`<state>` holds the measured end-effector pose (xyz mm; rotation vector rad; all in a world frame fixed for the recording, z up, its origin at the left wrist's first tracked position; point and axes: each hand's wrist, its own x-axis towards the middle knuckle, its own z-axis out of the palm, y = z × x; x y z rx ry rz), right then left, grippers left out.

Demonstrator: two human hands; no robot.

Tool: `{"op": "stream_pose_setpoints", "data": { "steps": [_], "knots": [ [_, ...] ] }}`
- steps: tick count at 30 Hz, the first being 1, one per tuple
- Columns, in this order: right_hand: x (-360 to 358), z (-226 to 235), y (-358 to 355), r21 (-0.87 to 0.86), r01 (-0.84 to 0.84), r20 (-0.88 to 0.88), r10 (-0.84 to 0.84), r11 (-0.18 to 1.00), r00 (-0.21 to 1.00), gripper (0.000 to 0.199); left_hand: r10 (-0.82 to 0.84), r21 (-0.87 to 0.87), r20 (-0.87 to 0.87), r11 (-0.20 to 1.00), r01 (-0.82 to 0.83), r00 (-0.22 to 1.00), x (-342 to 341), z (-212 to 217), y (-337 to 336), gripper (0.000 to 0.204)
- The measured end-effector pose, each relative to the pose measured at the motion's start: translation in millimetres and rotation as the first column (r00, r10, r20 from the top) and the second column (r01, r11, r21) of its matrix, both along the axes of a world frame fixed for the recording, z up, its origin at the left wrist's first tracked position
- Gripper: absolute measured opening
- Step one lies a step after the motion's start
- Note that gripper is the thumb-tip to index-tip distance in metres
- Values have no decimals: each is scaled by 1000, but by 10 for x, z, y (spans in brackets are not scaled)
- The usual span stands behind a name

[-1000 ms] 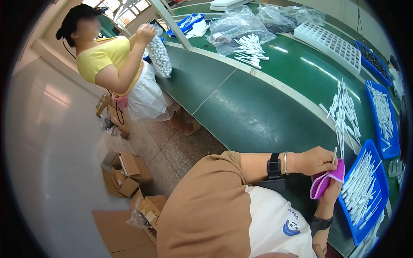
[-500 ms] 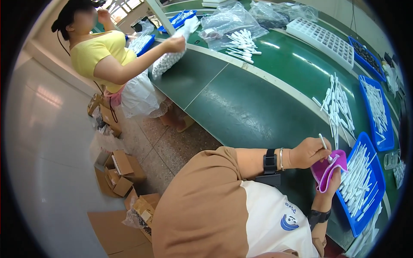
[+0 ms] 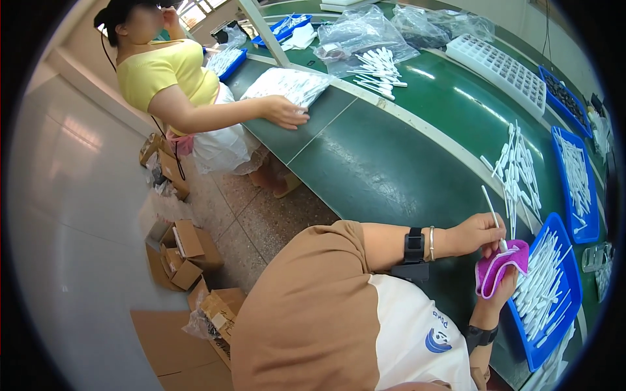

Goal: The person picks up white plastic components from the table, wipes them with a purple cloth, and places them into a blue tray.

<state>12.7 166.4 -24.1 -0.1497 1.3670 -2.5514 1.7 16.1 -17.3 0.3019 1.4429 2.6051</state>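
My left hand (image 3: 476, 233) pinches a thin white stick (image 3: 490, 207) whose lower end sits in a magenta cloth (image 3: 499, 266). My right hand (image 3: 499, 296) holds that cloth from below, wrapped around the stick's tip. Both hands hover at the near edge of the green table (image 3: 378, 156), just left of a blue tray (image 3: 535, 355) filled with several white sticks. A loose pile of white sticks (image 3: 515, 169) lies on the table just beyond my hands.
A second blue tray (image 3: 577, 182) of sticks and a white grid tray (image 3: 502, 68) lie farther back. A co-worker in a yellow top (image 3: 169, 78) presses a hand on a clear bag of white parts (image 3: 287, 85). Cardboard boxes (image 3: 182, 254) litter the floor.
The co-worker lowered the bag from the air onto the table. My left hand kept the stick at the cloth, its free end now tilted up and to the left.
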Motion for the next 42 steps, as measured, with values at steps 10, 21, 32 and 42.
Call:
{"op": "stream_pose_setpoints", "data": {
  "steps": [10, 21, 32, 42],
  "knots": [
    [-162, -228, 71, -341, -218, -68, 207, 915, 976, 36, -200, 373, 115, 917, 145, 973, 15, -51, 122, 13],
    [-14, 41, 2, 36, 173, 180, -177, 984, 968, 28, -60, 214, -97, 974, 79, 994, -79, 60, -223, 10],
    [17, -69, -37, -28, -76, 148, 80, 997, 986, 24, 32, 57, -8, 998, -32, 999, -89, 383, -355, 12],
    [34, -74, -250, -170, -353, 279, 389, 920, 878, 18, -341, -722, 135, 609, 328, 930, -935, 744, 635, 32]
  ]
}}
